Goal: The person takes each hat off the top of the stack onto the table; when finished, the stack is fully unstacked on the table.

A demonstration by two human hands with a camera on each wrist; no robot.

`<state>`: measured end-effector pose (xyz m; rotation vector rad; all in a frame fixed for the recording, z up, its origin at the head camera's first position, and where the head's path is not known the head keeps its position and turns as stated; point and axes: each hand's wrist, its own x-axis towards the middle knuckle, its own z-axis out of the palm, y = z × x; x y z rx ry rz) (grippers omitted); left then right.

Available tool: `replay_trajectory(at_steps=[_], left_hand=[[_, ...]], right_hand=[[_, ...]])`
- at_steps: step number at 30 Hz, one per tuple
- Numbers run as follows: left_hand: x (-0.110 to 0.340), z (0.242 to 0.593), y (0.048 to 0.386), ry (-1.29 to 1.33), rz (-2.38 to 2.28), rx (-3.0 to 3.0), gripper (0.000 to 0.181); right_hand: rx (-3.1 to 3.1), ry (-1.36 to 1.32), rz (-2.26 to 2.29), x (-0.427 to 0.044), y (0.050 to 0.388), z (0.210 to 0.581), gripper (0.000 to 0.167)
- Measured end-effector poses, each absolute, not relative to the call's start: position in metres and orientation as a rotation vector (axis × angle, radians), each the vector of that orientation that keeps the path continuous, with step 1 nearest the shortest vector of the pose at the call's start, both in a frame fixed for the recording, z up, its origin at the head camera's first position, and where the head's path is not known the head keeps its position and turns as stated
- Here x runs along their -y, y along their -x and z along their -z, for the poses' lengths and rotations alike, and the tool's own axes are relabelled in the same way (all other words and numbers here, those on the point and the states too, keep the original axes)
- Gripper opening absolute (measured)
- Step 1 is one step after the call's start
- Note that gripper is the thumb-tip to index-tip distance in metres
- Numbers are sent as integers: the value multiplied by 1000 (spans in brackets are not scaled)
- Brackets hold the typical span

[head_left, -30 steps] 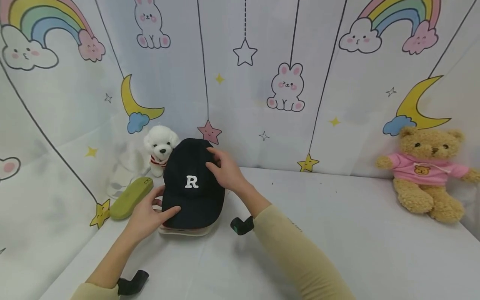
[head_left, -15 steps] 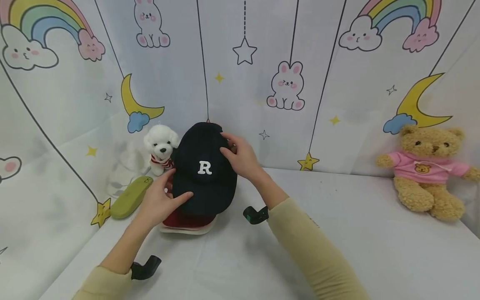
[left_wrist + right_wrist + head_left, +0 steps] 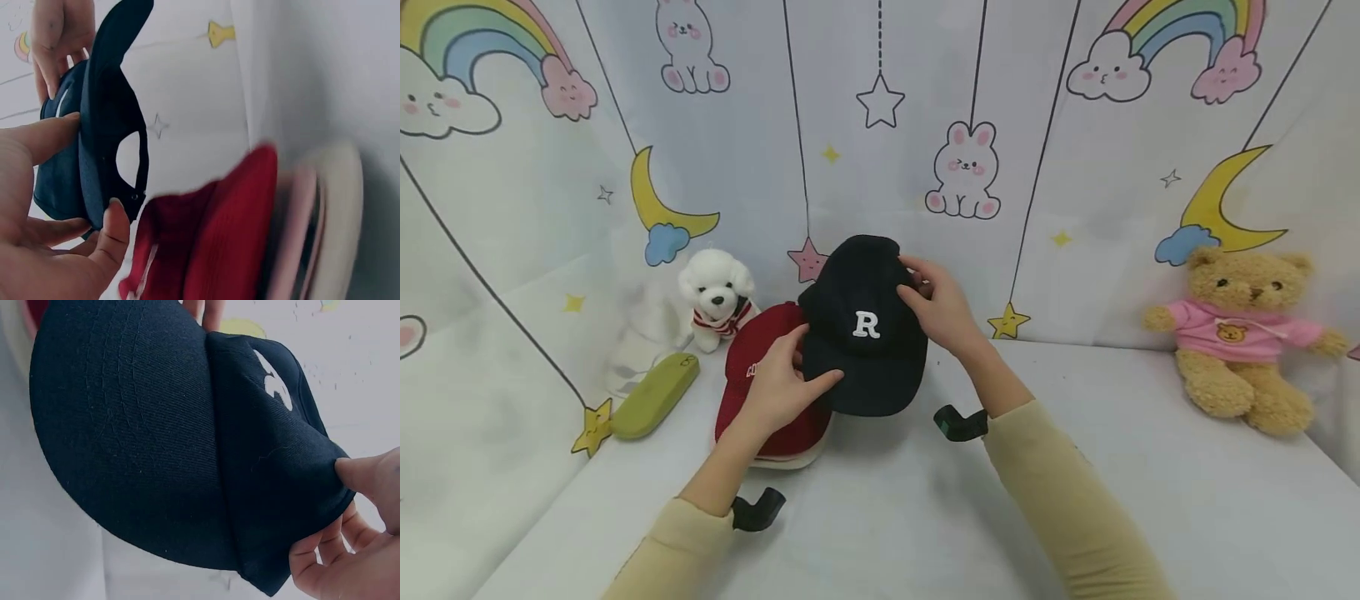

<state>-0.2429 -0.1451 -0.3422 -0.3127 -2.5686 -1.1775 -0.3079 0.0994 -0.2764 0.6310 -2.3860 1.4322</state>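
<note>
A dark navy cap [image 3: 867, 367] with a white R is held up off the table between both hands. My left hand [image 3: 778, 387] grips its left edge by the brim, thumb on the front. On the upper right of the crown, my right hand [image 3: 943, 308] pinches the fabric, as the right wrist view also shows at the cap [image 3: 144, 425] and hand [image 3: 356, 550]. A red cap [image 3: 775, 425] lies on top of a stack behind the left hand. In the left wrist view, pink and cream brims [image 3: 337, 206] show beneath the red cap [image 3: 231, 231].
A white plush dog [image 3: 718, 292] sits behind the red cap, with a green case [image 3: 657, 396] to its left. At the far right sits a teddy bear [image 3: 1240, 333] in a pink top. A patterned curtain hangs behind the white table [image 3: 865, 517].
Both hands have lifted the navy cap off the stack and moved it up and to the right. The red cap beneath it has come into view.
</note>
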Motion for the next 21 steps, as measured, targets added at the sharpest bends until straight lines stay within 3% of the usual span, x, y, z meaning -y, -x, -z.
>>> replay_trajectory(at_steps=[11,21], left_hand=[[100,370,251,349,1202,2672,83],[87,391,255,441,1145,2785,74]], right_hand=[[2448,-492,-1444,-138,310,314,45],[2531,-345,-1419,-157,312,356,45]])
